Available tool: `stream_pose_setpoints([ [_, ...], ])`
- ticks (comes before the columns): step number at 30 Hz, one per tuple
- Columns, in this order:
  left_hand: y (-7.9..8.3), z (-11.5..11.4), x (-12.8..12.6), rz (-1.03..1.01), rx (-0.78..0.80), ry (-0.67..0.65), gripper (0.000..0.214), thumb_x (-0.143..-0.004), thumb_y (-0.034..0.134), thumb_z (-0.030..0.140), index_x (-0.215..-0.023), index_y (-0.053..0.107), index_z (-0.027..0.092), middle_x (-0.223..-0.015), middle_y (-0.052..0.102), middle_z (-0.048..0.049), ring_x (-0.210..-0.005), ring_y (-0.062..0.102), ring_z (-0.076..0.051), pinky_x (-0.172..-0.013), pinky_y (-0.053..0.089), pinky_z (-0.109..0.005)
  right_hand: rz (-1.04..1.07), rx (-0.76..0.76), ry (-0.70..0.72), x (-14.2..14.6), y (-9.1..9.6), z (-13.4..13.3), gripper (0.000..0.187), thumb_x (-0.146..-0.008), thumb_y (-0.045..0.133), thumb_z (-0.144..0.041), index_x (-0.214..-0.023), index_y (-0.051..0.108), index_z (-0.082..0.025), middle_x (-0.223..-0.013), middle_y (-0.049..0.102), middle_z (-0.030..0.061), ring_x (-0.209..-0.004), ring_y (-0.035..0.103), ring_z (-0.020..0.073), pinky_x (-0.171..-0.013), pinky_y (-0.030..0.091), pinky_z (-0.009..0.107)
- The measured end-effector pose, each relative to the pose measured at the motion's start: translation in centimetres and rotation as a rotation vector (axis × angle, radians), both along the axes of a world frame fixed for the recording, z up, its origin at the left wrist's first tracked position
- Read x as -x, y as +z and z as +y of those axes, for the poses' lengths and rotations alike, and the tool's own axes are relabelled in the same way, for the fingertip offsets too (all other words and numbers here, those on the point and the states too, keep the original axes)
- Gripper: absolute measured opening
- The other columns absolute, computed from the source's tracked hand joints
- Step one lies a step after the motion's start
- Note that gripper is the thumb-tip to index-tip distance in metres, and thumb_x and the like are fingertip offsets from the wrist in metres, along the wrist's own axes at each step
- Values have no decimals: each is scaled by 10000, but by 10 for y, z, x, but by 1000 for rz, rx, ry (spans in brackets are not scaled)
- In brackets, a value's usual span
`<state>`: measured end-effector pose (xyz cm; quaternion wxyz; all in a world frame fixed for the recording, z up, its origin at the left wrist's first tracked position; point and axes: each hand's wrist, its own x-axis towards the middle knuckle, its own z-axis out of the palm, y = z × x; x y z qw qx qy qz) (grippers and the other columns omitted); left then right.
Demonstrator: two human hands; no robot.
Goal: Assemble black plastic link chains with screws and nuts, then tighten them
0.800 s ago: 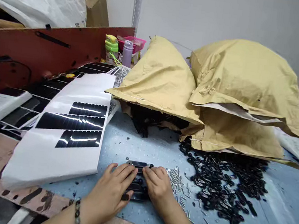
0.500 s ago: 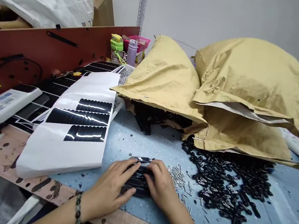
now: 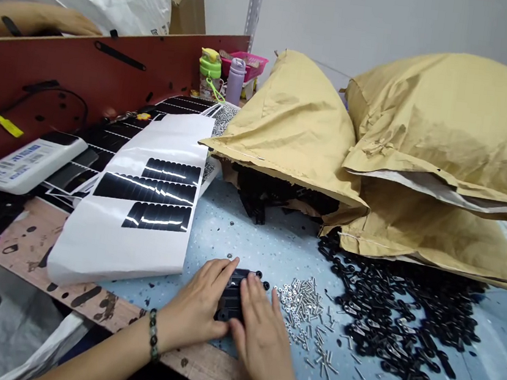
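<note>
Several long black plastic pieces (image 3: pixel 232 297) lie side by side in a small block near the front of the table. My left hand (image 3: pixel 199 299) rests along the block's left side, fingers stretched out, a beaded bracelet on the wrist. Flat over the right part of the block lies my right hand (image 3: pixel 259 321), its fingers extended and thumb towards the left hand. Both hands touch the pieces and partly cover them. Just right of my right hand is a heap of small silver pins (image 3: pixel 306 304).
Further right spreads a pile of small black parts (image 3: pixel 386 311) under torn yellow paper sacks (image 3: pixel 298 128). To the left lies a white sheet with black strips (image 3: pixel 120 254). A red partition (image 3: pixel 157 73) borders the left, with another person's arm (image 3: pixel 38 20) behind it.
My right hand has gone from bent fingers at the pieces to lying flat over them. My left fingers have drawn together along their side. Another person's arm has come further into view.
</note>
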<state>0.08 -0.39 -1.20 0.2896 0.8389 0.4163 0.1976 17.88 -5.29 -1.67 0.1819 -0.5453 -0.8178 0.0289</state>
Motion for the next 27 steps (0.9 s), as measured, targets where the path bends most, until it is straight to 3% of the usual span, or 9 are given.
stream_pose_setpoints([
  [4, -7, 0, 1, -4, -29, -34, 1139, -608, 666, 77, -1479, -52, 234, -1376, 320, -156, -1284, 308, -359, -1040, 361, -568, -47, 2, 1, 16, -8, -11, 676, -906, 414, -177, -1500, 93, -127, -1473, 355, 130, -1361, 331, 292, -1036, 398, 556],
  [10, -13, 3, -1, -8, -65, -42, 1170, -540, 617, -20, -1467, -55, 220, -1323, 327, -163, -1255, 314, -357, -1028, 376, -558, -4, 8, 43, 28, -9, -10, 616, -865, 389, -97, -1460, 238, -52, -1472, 348, 156, -1379, 290, 290, -1049, 389, 531],
  [16, -14, 1, -2, -21, -59, -20, 1108, -552, 577, -52, -1459, 20, 255, -1346, 348, -150, -1285, 323, -344, -1036, 377, -556, 122, 94, 135, 27, 3, -6, 492, -882, 429, -137, -1374, 439, -150, -1423, 448, 80, -1361, 334, 280, -1084, 325, 565],
  [19, -10, -1, 0, -50, -31, -21, 1073, -638, 658, 40, -1460, 9, 272, -1395, 341, -152, -1320, 316, -338, -1051, 364, -551, 181, 186, 214, 14, 6, 0, 493, -929, 380, -141, -1415, 373, -220, -1427, 450, 49, -1351, 362, 227, -1102, 310, 538],
  [21, -5, 0, 2, -71, -3, -13, 1140, -663, 761, 209, -1469, -43, 272, -1453, 282, -173, -1346, 290, -359, -1056, 351, -561, 215, 175, 204, 3, 7, 4, 509, -955, 335, -155, -1454, 285, -245, -1465, 394, 48, -1360, 344, 206, -1111, 298, 523],
  [24, 1, 1, 9, -56, 20, -3, 1361, -563, 847, 467, -1467, -152, 274, -1540, 77, -200, -1395, 144, -409, -1069, 300, -595, 182, 88, 75, -6, 8, 5, 556, -965, 315, -195, -1493, 149, -239, -1522, 273, 76, -1394, 262, 248, -1098, 275, 575],
  [27, 2, 1, 14, -1, 22, -25, 1415, -552, 843, 512, -1447, -228, 279, -1556, -33, -197, -1409, 53, -407, -1085, 260, -600, 82, 72, 61, -3, 8, 0, 617, -958, 351, -247, -1504, 64, -224, -1536, 220, 88, -1402, 225, 286, -1083, 284, 598],
])
